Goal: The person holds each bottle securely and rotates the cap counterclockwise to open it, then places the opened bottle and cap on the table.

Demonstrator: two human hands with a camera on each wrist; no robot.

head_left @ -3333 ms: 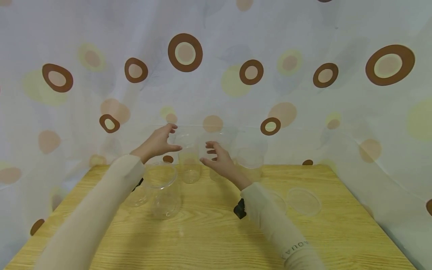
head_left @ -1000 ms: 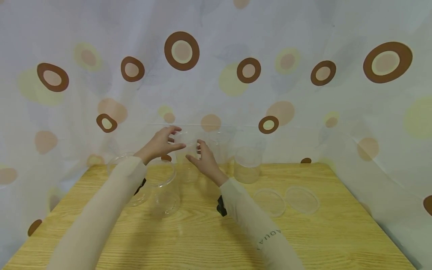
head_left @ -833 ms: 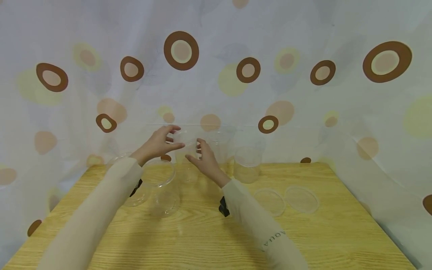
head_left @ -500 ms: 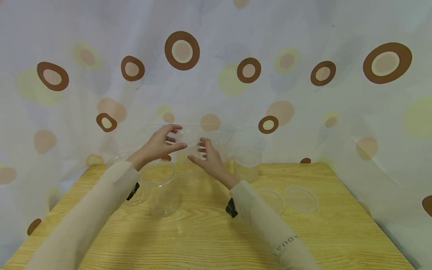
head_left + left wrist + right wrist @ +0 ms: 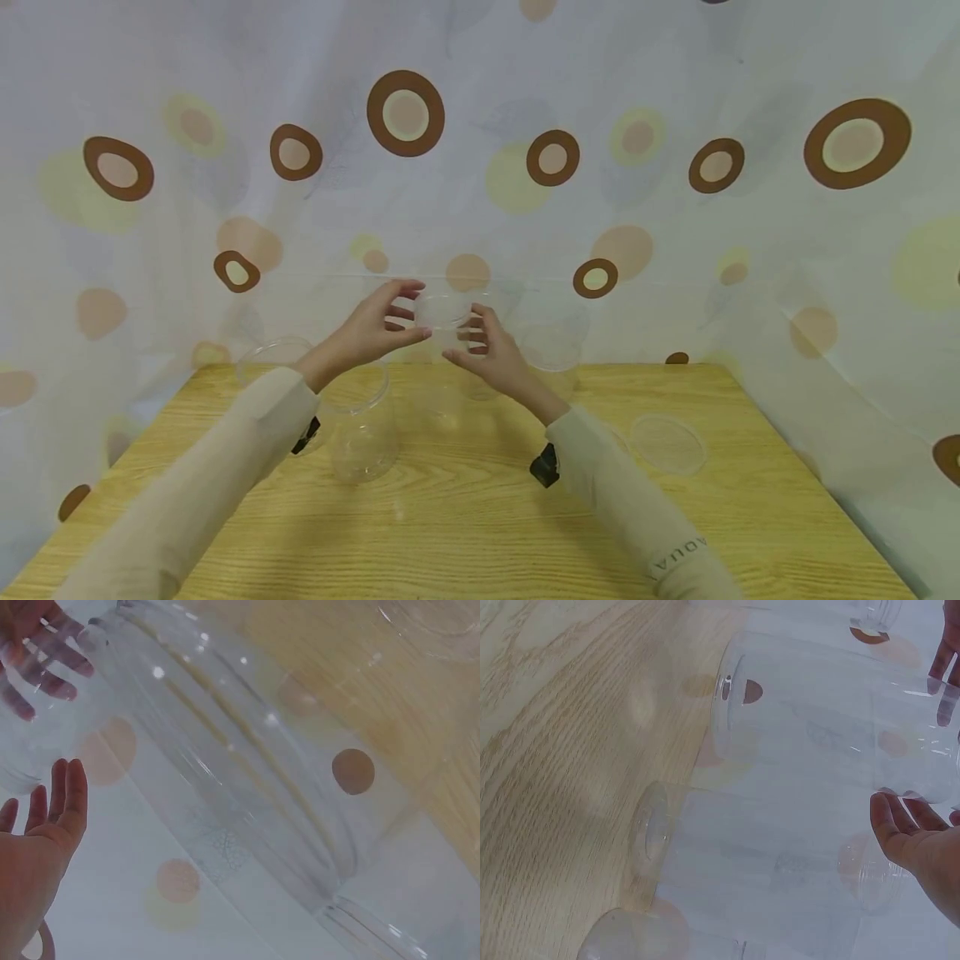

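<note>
1. One clear container (image 5: 431,367) is located between the left hand (image 5: 371,327) and the right hand (image 5: 495,354), roughly upright, over the rear part of the wooden table (image 5: 465,533); whether its base touches the surface cannot be determined
2. Left hand: thumb and fingers are spread and bent around the side of the clear container near its top, gripping it
3. Right hand: thumb and fingers are bent around the opposite side, gripping it slightly lower than the left hand
4. Front left container (image 5: 365,454): stands upright on the table, with a wide ring-shaped rim
5. Rear left container (image 5: 262,354): partly hidden behind the left sleeve (image 5: 202,483); its rim is visible
6. Inner right container (image 5: 483,390): located behind the right hand and partly hidden by it
7. Outer right container (image 5: 557,346): stands upright just beside the inner one
8. Outer disc (image 5: 668,444): clear, lies flat on the table; the inner disc (image 5: 619,437) beside it is mostly covered by the right sleeve (image 5: 637,500)
9. Backdrop: a patterned sheet (image 5: 480,208) hangs behind the table
</note>
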